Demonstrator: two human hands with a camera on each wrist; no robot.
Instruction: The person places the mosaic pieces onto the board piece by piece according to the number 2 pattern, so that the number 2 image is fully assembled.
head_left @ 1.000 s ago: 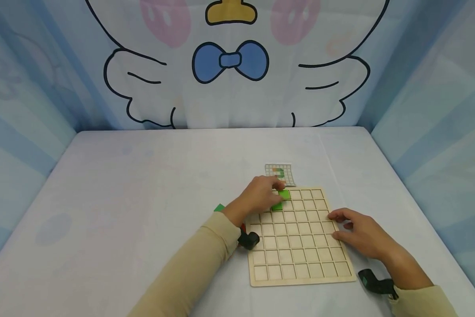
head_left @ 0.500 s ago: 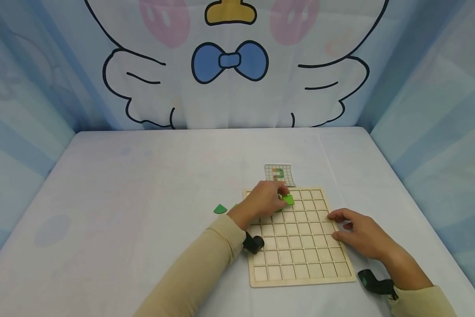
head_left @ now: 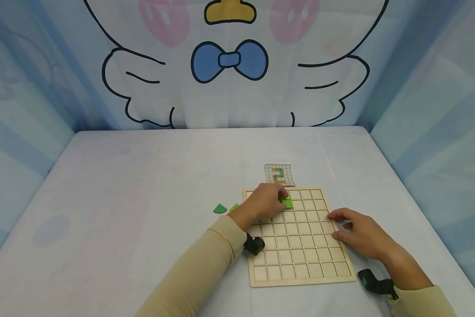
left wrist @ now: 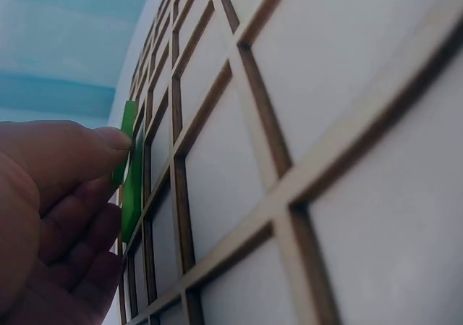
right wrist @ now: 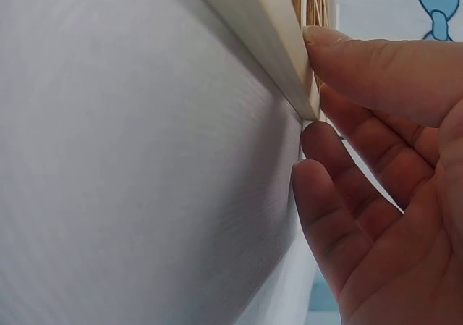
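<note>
My left hand is over the far left part of a wooden grid board, its thumb and fingertips pinching a light green square tile. In the left wrist view the thumb lies against this upright-edged green tile, and a second green piece sits right below it at the grid cells. My right hand rests at the board's right edge. Its thumb touches the rim in the right wrist view, while the loosely bent fingers lie along the side.
A small printed card with a coloured grid pattern lies just beyond the board. Left of the board are a dark green quarter-round piece and a light green piece, partly hidden by the left wrist. A patterned cloth wall stands behind the white table.
My left hand has moved slightly right and nearer with the green tile, uncovering more of the card and the loose pieces at the left. The right hand has stayed put.
</note>
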